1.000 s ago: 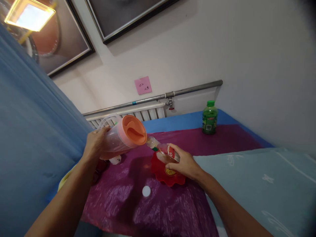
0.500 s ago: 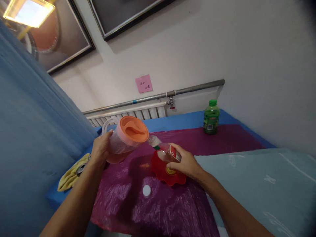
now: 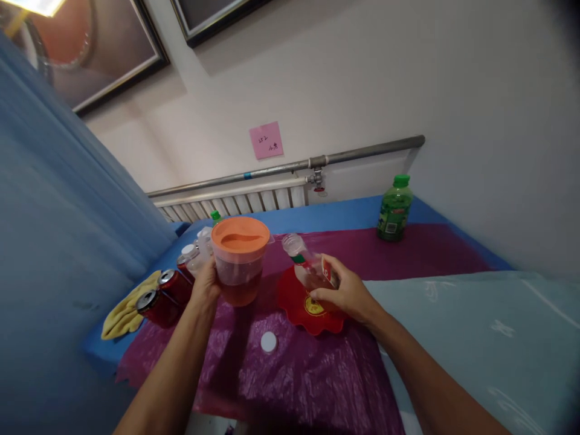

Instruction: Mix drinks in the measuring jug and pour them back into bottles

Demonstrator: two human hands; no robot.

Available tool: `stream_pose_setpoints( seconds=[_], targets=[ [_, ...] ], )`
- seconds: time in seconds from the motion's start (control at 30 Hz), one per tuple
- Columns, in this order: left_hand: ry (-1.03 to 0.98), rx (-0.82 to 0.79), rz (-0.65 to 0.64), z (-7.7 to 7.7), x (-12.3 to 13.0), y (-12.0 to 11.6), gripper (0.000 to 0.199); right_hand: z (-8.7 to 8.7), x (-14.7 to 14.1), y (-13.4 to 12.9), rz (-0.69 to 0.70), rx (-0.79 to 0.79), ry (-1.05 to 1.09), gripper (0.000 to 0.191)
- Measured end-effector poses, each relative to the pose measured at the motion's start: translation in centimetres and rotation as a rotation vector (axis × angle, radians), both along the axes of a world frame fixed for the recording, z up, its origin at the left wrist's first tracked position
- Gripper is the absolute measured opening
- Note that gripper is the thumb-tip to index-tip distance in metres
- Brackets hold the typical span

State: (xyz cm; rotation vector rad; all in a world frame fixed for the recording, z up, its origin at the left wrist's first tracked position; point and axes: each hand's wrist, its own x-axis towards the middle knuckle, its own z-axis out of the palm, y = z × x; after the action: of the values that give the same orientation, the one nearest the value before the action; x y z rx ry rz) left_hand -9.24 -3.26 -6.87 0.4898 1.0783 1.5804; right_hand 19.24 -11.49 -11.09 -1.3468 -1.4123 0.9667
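My left hand (image 3: 207, 283) is closed on a clear plastic pitcher (image 3: 238, 275) with an orange lid, held nearly upright above the table. Reddish-brown liquid fills its lower part. In my right hand (image 3: 347, 291) is a clear bottle (image 3: 312, 266) with a red label and a green band at the neck. The bottle leans left, its uncapped mouth near the pitcher but apart from it. Beneath the bottle lies a red scalloped plate (image 3: 290, 300) with a yellow mark. A white bottle cap (image 3: 269, 342) rests on the purple plastic sheet (image 3: 290, 380) in front.
Several red cans (image 3: 159, 308) and clear bottles stand left of the pitcher, beside a yellow cloth (image 3: 124, 311). A green bottle (image 3: 395, 208) stands at the back right. A pale green cloth (image 3: 471, 338) covers the right side. A radiator (image 3: 267, 199) and pipe run along the wall.
The pitcher has gone from tilted toward the bottle's mouth to nearly upright. My right hand still holds the bottle, slightly shifted. Cans on the left have come into view.
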Motion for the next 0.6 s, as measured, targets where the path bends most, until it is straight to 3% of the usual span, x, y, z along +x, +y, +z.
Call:
stream_pose_setpoints(
  seconds=[0.3, 0.6],
  targets=[
    [-0.120, -0.075, -0.015, -3.3, 0.9, 0.5, 0.034, 0.0, 0.0, 0.0, -0.041, 0.002, 0.040, 0.080],
    [-0.241, -0.079, -0.064, -5.2, 1.4, 1.2, 0.042, -0.3, 0.3, 0.1, -0.049, 0.026, -0.035, 0.082]
  ],
)
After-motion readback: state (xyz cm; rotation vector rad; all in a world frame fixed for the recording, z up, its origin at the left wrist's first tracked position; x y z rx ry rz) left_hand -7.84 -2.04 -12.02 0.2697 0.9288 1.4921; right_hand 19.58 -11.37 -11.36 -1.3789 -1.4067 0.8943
